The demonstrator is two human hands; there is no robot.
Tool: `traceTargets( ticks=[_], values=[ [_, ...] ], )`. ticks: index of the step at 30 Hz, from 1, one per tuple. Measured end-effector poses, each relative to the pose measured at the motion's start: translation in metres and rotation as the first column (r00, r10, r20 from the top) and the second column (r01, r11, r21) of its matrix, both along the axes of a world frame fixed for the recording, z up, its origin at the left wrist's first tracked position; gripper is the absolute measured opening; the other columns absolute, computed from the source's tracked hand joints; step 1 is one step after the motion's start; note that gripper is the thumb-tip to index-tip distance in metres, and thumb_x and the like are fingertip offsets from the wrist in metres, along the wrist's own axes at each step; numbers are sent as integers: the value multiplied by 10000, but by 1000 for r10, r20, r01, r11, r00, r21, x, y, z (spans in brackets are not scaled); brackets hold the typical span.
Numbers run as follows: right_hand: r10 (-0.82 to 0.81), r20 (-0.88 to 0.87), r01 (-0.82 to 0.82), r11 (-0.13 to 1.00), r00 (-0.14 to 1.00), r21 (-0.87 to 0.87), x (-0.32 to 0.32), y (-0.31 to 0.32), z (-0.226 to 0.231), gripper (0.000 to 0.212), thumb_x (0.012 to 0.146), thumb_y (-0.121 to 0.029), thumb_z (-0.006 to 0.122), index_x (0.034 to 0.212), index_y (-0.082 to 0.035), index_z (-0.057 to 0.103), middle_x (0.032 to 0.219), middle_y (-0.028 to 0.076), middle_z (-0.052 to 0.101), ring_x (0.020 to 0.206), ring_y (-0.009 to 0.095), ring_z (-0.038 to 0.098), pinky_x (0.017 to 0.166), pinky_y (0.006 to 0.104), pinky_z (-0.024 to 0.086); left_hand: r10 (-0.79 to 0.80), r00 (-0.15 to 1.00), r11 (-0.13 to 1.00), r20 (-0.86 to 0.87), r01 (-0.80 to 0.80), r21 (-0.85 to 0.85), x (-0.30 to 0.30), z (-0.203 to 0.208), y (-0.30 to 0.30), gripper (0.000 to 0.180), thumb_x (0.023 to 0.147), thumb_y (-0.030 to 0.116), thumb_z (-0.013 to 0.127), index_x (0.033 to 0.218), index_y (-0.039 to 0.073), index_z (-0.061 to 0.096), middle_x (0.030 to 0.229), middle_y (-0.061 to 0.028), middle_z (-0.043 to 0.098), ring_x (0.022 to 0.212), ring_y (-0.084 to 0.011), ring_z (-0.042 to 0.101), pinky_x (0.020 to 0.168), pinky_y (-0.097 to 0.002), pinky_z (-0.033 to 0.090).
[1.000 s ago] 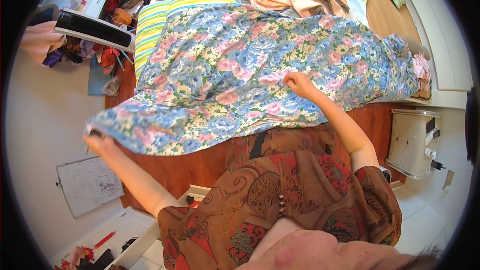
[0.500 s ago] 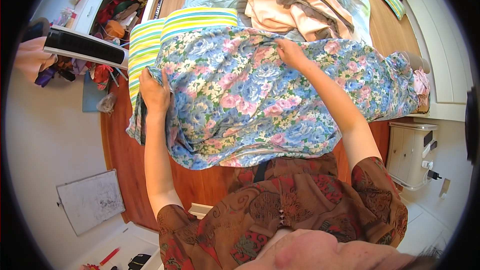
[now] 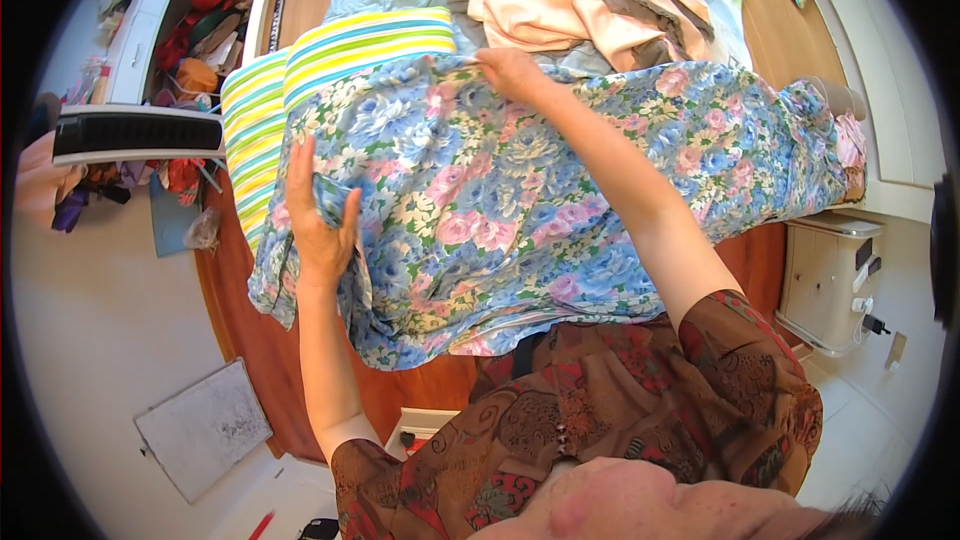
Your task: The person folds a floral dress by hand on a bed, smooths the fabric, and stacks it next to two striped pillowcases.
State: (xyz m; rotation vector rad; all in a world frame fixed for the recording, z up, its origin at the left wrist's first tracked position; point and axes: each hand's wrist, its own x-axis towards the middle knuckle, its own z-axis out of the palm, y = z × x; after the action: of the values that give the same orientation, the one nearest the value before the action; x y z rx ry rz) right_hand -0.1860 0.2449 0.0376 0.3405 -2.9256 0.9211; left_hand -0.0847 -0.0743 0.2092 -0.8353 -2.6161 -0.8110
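A wide floral bed cover point(image 3: 480, 200), blue, pink and green, lies across the near part of the bed. Its near edge hangs down in front of me in loose folds. My left hand point(image 3: 322, 235) rests on the cover's left end, fingers stretched up and thumb held apart, with a fold of cloth between thumb and fingers. At the far edge, my right hand point(image 3: 515, 76) has its fingers closed on the cloth. Striped pillows point(image 3: 370, 45) in yellow, green, blue and white lie beneath and beyond the cover's left end.
Peach and grey bedding point(image 3: 540, 0) is heaped on the far side. A black and white upright appliance point(image 3: 140, 135) stands at left, by cluttered shelves. At right is a cream cabinet point(image 3: 825, 285) with plugs beside it. A whitish board point(image 3: 205, 430) leans at lower left.
My right hand has slid left along the cover's far edge. My left hand has opened from its grip on the left edge and moved slightly toward me and right.
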Motion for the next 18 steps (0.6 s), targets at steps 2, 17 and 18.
traceTargets(
  ticks=[2, 17, 18],
  values=[
    [48, -197, -63, 996, 979, -70, 28, -20, 32, 164, 872, -229, 518, 997, -184, 614, 941, 72, 643, 810, 324, 631, 682, 429, 499, -41, 998, 997, 55, 44, -55, 7, -2, 18, 678, 772, 71, 711, 1364, 16, 383, 1420, -119, 408, 1099, -287, 561, 865, -326, 469],
    [211, 174, -222, 974, 962, 43, 95, 44, 73, 233, 729, -143, 616, 958, -140, 663, 894, 150, 658, 876, 343, 618, 757, 451, 480, -131, 981, 971, 145, 156, -180, -1, -8, 44, 192, 872, 113, 617, 769, -4, 505, 742, -140, 517, 633, -343, 556, 549, -415, 438],
    [82, 120, -102, 980, 989, 173, 94, 73, 62, 238, 725, -132, 617, 959, -146, 659, 895, 141, 659, 863, 335, 624, 753, 442, 484, -135, 986, 979, 94, 148, -139, 0, 1, 45, 198, 875, 97, 611, 760, -6, 487, 738, -136, 502, 626, -332, 538, 542, -406, 418]
  ],
)
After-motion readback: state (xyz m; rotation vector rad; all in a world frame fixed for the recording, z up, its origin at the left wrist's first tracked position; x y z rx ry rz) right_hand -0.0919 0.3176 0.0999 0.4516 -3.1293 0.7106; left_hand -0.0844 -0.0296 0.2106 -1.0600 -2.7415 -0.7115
